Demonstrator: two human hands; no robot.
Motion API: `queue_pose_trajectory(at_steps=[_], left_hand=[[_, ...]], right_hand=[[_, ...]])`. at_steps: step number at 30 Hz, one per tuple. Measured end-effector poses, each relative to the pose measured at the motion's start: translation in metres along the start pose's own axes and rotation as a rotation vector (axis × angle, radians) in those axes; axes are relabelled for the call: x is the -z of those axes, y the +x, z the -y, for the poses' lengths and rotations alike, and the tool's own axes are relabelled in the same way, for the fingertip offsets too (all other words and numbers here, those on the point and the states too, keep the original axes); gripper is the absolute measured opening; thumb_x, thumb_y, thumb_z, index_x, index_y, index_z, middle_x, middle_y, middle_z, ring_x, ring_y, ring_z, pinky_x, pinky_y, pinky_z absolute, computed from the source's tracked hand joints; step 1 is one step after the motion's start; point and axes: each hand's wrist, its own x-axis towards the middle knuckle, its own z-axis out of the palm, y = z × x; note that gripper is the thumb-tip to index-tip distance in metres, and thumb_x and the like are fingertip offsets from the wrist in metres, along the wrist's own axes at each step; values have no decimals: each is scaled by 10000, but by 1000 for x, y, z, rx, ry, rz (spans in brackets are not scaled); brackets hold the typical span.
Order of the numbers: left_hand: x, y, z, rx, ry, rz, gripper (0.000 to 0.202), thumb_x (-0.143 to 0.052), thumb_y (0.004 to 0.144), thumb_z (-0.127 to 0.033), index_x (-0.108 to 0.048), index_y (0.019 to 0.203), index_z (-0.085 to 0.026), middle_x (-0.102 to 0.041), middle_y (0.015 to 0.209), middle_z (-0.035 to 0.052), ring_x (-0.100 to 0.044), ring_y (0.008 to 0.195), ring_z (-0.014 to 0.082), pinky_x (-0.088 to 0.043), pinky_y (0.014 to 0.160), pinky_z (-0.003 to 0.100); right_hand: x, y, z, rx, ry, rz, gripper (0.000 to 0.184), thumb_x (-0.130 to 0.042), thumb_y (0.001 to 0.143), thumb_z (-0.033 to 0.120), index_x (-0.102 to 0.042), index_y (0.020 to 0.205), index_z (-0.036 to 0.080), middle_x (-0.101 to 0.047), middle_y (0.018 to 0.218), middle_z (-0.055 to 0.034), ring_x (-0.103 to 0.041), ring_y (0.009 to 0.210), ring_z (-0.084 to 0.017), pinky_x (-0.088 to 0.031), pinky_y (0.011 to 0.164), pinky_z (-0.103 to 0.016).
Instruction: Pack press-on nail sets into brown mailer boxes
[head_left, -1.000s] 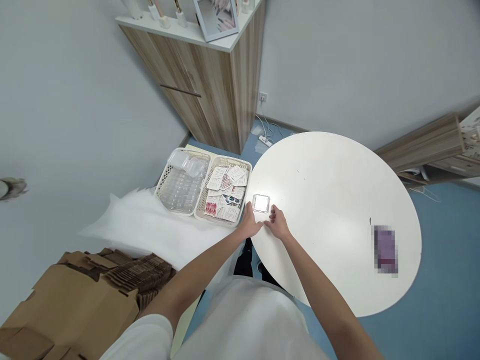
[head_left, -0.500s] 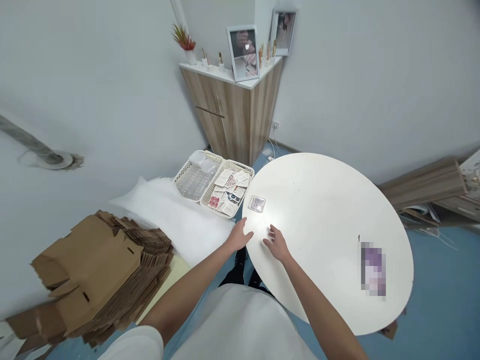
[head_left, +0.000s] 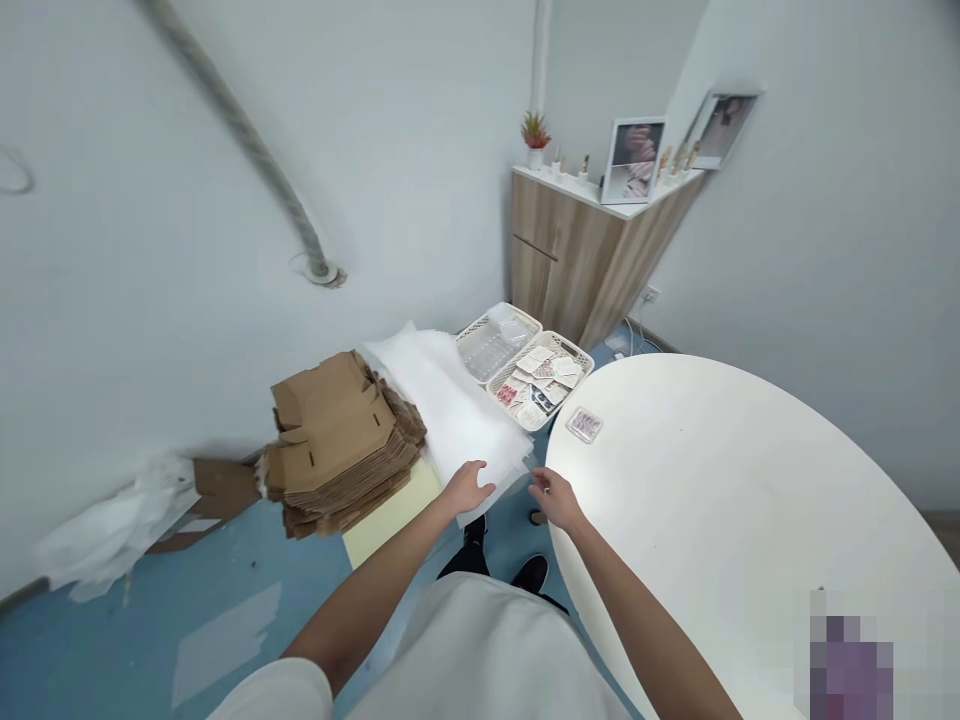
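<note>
Transparent case with purplish contents is placed flat near the left edge of the white counter, a little right of the centre of the frame, and it is not being touched. At the lower left of the frame, a white plastic bag is seen beside the wall. Farther to the right, a stack of flat brown cartons is laid on a pale yellow board. Beside the stack, white sheets are spread toward the middle of the frame. Over their lower end the left hand is held spread about halfway, with the thumb apart; nothing is seen in it, and whether the sheets are touched cannot be told. Above, a left basket with clear plastic pieces and a right basket with printed cards are set side by side. Near the left edge of the counter, the right hand is held half unfolded, its fingers loosely bent, and nothing is seen to be gripped. At the upper right, a wood-grained cabinet is topped by a potted plant and a framed picture. At the lower right, a pixelated purple object is shown on the counter.
</note>
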Motion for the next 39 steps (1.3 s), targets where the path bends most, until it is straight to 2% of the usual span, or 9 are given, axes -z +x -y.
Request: queue_pose_trajectory(at_steps=[5,8,11,18,24,26,29,34,39], left_hand=[[17,11,29,26,-132,-37,505,-609,591,-310,-512,1061,-155,-451,1247,140,-331,1214,266,-226,1009,337],[23,27,42,-7,-154,-42,551,-616,586,-314,-488,1088,-128,-322,1336,167,-202,1270,280,-176,1027,365],[29,46,53,-9,-216,-11,605,-605,602,-317,-435,1149,-124,-198,1387,166,-163,1279,277,-172,1028,370],[31,75,76,172,-365,105,704,-544,645,-241,-266,1284,-144,-146,1408,127,-114,1294,222,-116,1048,361],[18,82,78,258,-533,146,714,-504,657,-191,-228,1316,-174,-119,1423,64,-34,1302,211,-106,1060,369],[16,84,77,261,-617,127,664,-494,669,-169,-276,1296,-194,-185,1411,50,-84,1300,211,-146,1055,364],[18,86,74,212,-783,49,513,-475,722,-169,-383,1226,-192,-335,1349,66,-263,1257,197,-251,1018,325],[26,85,64,216,-987,-179,317,-517,758,-315,-501,1024,-143,-576,1065,112,-543,987,186,-431,825,303],[33,79,54,273,-988,-285,225,-493,757,-361,-507,849,-156,-587,830,47,-565,731,133,-449,632,248]], right_hand=[[-31,36,33,52,-157,136,451,-562,674,348,-528,1099,199,-527,1151,-93,-491,1060,-253,-388,880,-381],[-59,59,47,26,-217,204,519,-569,677,363,-477,1162,201,-448,1256,-90,-393,1169,-261,-317,953,-400],[-83,84,56,-16,-256,217,573,-570,684,342,-423,1213,177,-355,1330,-107,-294,1239,-254,-250,1000,-390],[-112,125,52,-161,-293,205,683,-537,701,232,-252,1313,123,-111,1417,-138,-109,1295,-254,-216,1014,-392],[-133,121,48,-108,-278,264,656,-451,716,128,-219,1329,142,-149,1415,-109,-63,1301,-233,-191,1023,-417],[-138,119,50,-67,-276,260,640,-430,711,97,-246,1322,149,-178,1408,-105,-81,1301,-237,-186,1022,-439],[-142,116,57,11,-243,226,611,-416,718,96,-280,1310,170,-216,1399,-92,-120,1298,-231,-194,1020,-456],[-136,107,76,117,-205,170,534,-451,746,197,-358,1271,215,-230,1397,-67,-123,1299,-234,-198,1019,-459],[-112,97,88,162,-150,104,444,-528,725,394,-503,1147,258,-209,1404,-23,-83,1303,-249,-193,1021,-437]])
